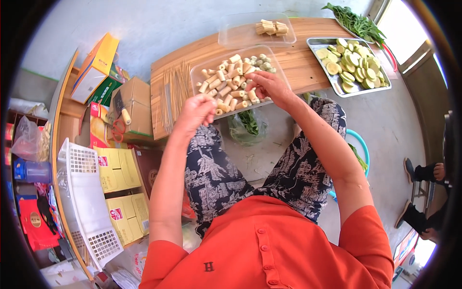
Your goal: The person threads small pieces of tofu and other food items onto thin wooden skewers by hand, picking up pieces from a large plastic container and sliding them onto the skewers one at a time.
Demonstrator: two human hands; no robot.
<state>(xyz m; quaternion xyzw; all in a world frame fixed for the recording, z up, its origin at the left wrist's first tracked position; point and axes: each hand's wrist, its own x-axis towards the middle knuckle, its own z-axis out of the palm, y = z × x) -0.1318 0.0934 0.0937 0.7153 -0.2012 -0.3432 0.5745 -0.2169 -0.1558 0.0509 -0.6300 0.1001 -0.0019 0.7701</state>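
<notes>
Right hand (267, 85) pinched on pale cut piece over clear tray (202, 72). Left hand (195, 111) curled near tray's front edge, contents unclear. Skewer bundle (174, 91) just left on tabletop (308, 65). Risk: tray overhangs edge; nudge could tip pieces onto lap.

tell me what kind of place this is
Probably an informal food-prep spot, perhaps a small skewer stall's back area: a low wooden table holds bamboo skewers, a clear tray of cut pale pieces and a metal tray of green slices; cardboard boxes are stacked beside it.
</notes>
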